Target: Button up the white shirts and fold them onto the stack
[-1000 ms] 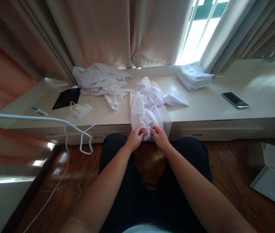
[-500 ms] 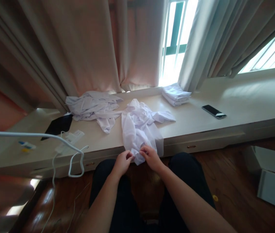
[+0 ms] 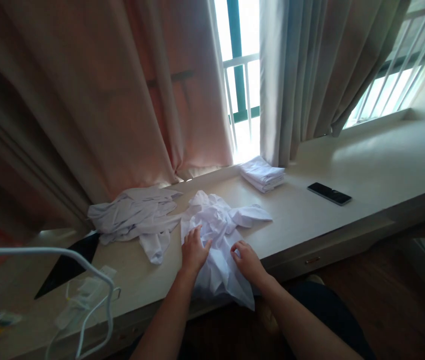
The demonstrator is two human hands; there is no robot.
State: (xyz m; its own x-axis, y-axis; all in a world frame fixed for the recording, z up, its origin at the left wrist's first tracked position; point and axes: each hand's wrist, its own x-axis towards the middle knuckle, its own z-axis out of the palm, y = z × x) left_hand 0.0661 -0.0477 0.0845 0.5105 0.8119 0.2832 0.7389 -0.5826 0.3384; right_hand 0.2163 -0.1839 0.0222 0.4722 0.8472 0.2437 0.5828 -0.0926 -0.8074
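A crumpled white shirt (image 3: 218,260) lies on the ledge in front of me, one sleeve stretched to the right and its lower end hanging over the front edge. On its left side rests my left hand (image 3: 195,252), open with the fingers spread. By the shirt's right edge is my right hand (image 3: 249,262), its fingers loosely bent and thumb apart, with no cloth seen between them. A second rumpled white garment (image 3: 133,215) lies to the left. Behind and to the right sits a stack of folded white cloth (image 3: 262,173).
A black phone (image 3: 329,193) lies on the ledge (image 3: 381,170) at right. On the left are a dark flat object (image 3: 71,265), a white power strip (image 3: 84,302) and a bent white tube (image 3: 47,251) in the foreground. Curtains (image 3: 103,100) hang along the back.
Both hands have let go of the shirt's lower end and moved forward over it; my left hand has opened out. The camera view has tilted up and shifted.
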